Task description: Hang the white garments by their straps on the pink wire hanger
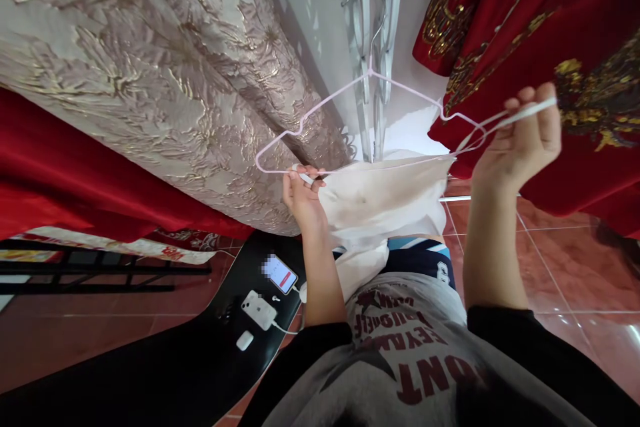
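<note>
A thin pale pink hanger (320,107) hangs by its hook from a metal rack (373,47) in front of me. A white garment (385,197) droops below the hanger's bottom bar. My left hand (303,193) is closed on the garment's strap at the left end of the bar. My right hand (525,137) is raised at the hanger's right end, fingers pinched on the other white strap (530,110), which is pulled out taut to the right.
A beige brocade garment (150,67) hangs at left over red fabric (60,173). Red gold-embroidered clothes (550,27) hang at right. Two phones (270,293) and an earbud case lie on a black surface (165,360). The floor is red tile (575,267).
</note>
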{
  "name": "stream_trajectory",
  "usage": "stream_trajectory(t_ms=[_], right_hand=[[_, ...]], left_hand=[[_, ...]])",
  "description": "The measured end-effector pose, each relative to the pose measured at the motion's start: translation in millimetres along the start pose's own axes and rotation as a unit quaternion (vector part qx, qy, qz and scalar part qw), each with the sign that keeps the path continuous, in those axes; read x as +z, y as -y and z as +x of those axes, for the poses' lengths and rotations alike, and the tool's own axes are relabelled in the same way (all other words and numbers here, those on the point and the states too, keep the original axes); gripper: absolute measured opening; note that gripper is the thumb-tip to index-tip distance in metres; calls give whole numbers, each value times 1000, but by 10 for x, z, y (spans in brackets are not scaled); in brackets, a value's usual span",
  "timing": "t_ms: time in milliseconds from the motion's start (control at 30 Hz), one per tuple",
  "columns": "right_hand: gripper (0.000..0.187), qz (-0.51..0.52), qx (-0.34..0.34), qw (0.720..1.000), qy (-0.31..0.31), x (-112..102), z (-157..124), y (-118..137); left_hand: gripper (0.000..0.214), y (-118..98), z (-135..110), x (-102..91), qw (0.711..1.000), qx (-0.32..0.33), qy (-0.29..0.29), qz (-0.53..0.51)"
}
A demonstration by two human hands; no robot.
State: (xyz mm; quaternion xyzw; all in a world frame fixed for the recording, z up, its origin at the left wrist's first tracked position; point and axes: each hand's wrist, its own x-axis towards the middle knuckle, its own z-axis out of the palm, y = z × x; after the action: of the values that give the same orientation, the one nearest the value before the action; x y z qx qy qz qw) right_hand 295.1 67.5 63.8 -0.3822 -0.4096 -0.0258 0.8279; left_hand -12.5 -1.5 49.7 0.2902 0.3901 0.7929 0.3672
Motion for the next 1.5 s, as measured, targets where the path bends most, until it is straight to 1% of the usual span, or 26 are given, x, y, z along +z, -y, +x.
stream_trajectory(t_ms=[33, 67, 100, 133, 167, 200, 233, 267, 300, 333, 400, 500, 567, 667, 733, 800, 900, 1000, 1067, 1133, 1233, 1300, 1367, 1400, 1467, 1500], right_hand=[[29, -16, -17, 999, -36, -61, -25, 22], [26, -33, -27, 997, -57, -119, -67, 93], [21, -29, -44, 994, -97, -166, -125, 205], [17, -29, -39, 995, -92, -197, -193, 346], [12, -37, -33, 998, -40, -209, -265, 497], [11, -50, -34, 997, 57, -200, -336, 638], [13, -58, -32, 982, 175, -171, -398, 754], [16, -65, -25, 957, 281, -126, -449, 833], [19, -74, -15, 932, 354, -72, -488, 872], [23, -83, -3, 908, 410, -16, -517, 875], [30, -99, 21, 883, 459, 71, -553, 810], [35, -104, 30, 878, 465, 98, -596, 706], [35, -100, 23, 884, 457, 64, -618, 695], [34, -95, 11, 889, 448, 5, -606, 730], [34, -96, 8, 889, 448, -15, -567, 750], [34, -96, 7, 888, 450, -19, -528, 760], [33, -88, 6, 886, 455, -11, -520, 763], [33, -97, 6, 889, 447, -8, -577, 760], [34, -110, 7, 892, 439, -13, -621, 756], [34, -112, 8, 891, 440, -21, -649, 752], [32, -107, 6, 885, 452, -14, -671, 754], [32, -104, 0, 883, 458, 8, -694, 763], [29, -97, -9, 881, 463, 31, -730, 774], [27, -91, -15, 882, 463, 35, -749, 774], [23, -87, -22, 890, 447, 8, -769, 741], [24, -93, -21, 901, 422, -27, -762, 702]], left_hand=[[51, -5, 10, -12, 1000, -2, 1, 7], [52, -5, 14, -21, 1000, -6, 4, 13], [53, 1, 11, -25, 1000, -14, 8, 17], [54, 12, 0, -21, 999, -24, 13, 17], [53, 30, -19, -9, 999, -36, 16, 14], [53, 51, -45, 10, 999, -48, 17, 7], [51, 73, -75, 34, 998, -58, 16, -1], [49, 95, -107, 59, 998, -65, 12, -9], [47, 113, -136, 78, 998, -68, 9, -12], [45, 126, -159, 88, 998, -67, 7, -10], [38, 133, -174, 61, 998, -53, 9, 14], [24, 110, -108, -105, 997, 3, -4, 73], [20, 76, -22, -260, 990, 64, -47, 113], [17, -18, 130, -456, 968, 159, -114, 156], [18, -114, 237, -514, 962, 194, -113, 153], [22, -228, 338, -497, 969, 198, -59, 134], [23, -404, 455, -332, 970, 174, 93, 143], [20, -555, 522, -85, 937, 157, 229, 210], [13, -608, 559, 36, 918, 136, 269, 257], [7, -592, 592, 71, 925, 114, 243, 269], [11, -427, 572, -15, 970, 72, 116, 200], [12, -258, 472, -92, 991, 5, 48, 126], [26, -90, 315, -126, 996, -66, 24, 51], [35, -20, 232, -121, 996, -84, 21, 17], [47, 78, 95, -81, 996, -83, 20, -25], [50, 103, 52, -55, 997, -71, 19, -33]])
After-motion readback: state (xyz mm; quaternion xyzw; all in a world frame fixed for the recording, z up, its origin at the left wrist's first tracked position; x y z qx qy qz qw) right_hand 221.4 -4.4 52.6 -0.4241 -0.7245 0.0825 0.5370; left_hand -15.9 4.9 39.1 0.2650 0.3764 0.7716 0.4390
